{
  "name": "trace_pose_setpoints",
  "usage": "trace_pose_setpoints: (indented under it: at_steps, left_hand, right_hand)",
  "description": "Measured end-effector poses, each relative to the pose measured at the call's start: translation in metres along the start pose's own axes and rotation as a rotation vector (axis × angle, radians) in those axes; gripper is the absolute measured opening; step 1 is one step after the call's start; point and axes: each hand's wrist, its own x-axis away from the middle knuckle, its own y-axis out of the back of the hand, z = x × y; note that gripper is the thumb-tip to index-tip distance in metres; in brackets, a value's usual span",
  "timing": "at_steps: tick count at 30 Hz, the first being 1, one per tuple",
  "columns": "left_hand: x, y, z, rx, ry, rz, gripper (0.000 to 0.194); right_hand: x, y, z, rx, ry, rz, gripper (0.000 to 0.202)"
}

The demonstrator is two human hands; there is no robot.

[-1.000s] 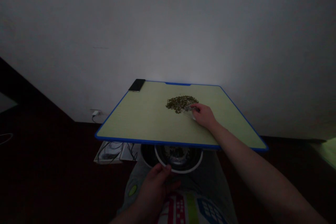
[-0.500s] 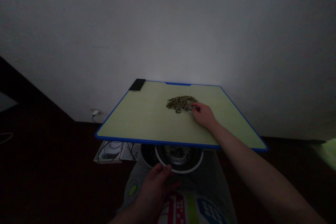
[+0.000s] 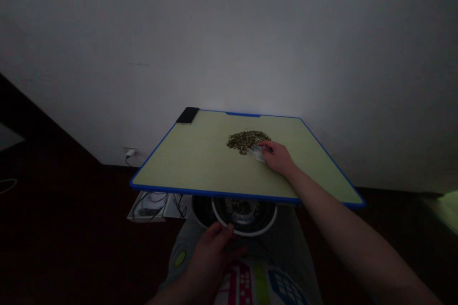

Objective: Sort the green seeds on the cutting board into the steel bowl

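My right hand (image 3: 277,156) is closed on a thin, clear, plastic-looking sheet (image 3: 256,154), whose exact kind I cannot make out. The sheet lies low against the near right edge of a spread of small brownish-green seeds or grains (image 3: 243,140) on the pale folding table (image 3: 193,167). Down at my lap, my left hand (image 3: 211,252) pinches the near left rim of a metal bowl (image 3: 252,234) between thumb and fingers. Some pale and dark bits lie inside that bowl, and the tabletop hides its far side.
A black phone (image 3: 187,116) rests on the table's far left corner. Another dark bowl (image 3: 200,209) sits partly behind the held one. Boxes with cables (image 3: 148,206) stand on the floor at left, below a wall plug (image 3: 130,153). The wall (image 3: 246,47) borders the table's far edge.
The clear sheet in my right hand has tilted and now shows as a brighter patch by the seeds. My right hand has shifted very slightly; my left hand stays on the bowl rim.
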Motion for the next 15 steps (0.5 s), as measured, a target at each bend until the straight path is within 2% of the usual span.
trace_pose_setpoints:
  at_steps: [6,10,15]
  left_hand:
    - [0.001,-0.0002,0.001,0.014,-0.023,0.041,0.014]
    - [0.0018,-0.0018,0.0008,0.011,-0.007,0.007,0.015]
    - [0.0,-0.0005,0.0027,0.01,-0.014,0.027,0.018]
  right_hand:
    - [0.0,0.0013,-0.0016,-0.003,0.007,-0.036,0.037]
    - [-0.0003,0.0015,-0.0011,0.017,0.03,-0.007,0.035]
    - [0.0007,0.0015,0.0011,0.023,0.05,0.017,0.036]
